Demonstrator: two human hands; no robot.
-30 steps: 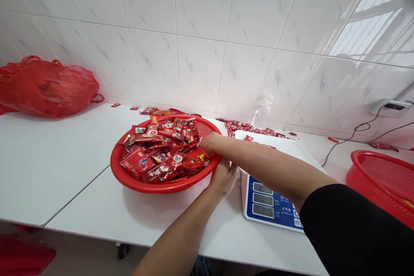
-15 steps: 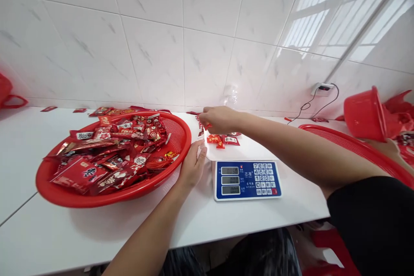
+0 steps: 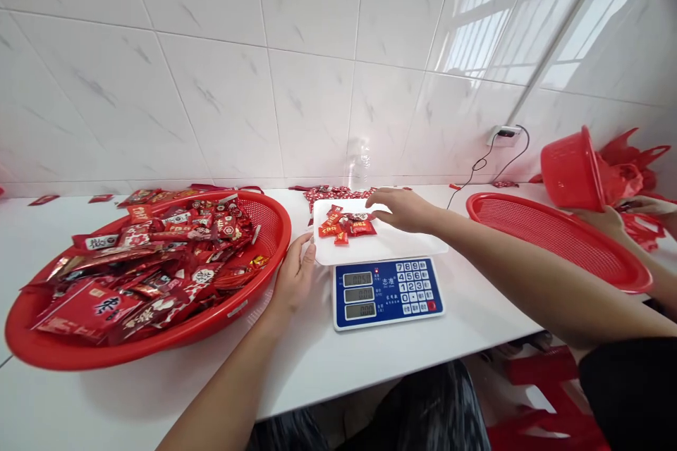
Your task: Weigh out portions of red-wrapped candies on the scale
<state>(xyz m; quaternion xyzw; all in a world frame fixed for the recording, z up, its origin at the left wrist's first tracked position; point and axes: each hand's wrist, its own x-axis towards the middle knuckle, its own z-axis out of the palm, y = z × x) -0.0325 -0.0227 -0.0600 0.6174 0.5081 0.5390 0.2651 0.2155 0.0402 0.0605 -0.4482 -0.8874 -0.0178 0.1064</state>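
On the white weighing tray of a digital scale lies a small heap of red snack packets. My right hand hovers over the tray just right of the heap, its fingers apart with nothing visible in them. My left hand rests by the tray's left edge, fingers stretched out and holding nothing. Just left of that hand stands a red plastic basket, loaded with red and dark-red wrapped snacks. The scale's blue panel has three lit readouts.
Many small red packets lie behind the tray beside a clear plastic bottle. At right are a second red basket, a tilted red tub and another person's hands. A cable runs from a wall socket.
My right hand has moved right from the tray's far left side, uncovering the packet heap. My left hand stays by the tray. The view has shifted right.
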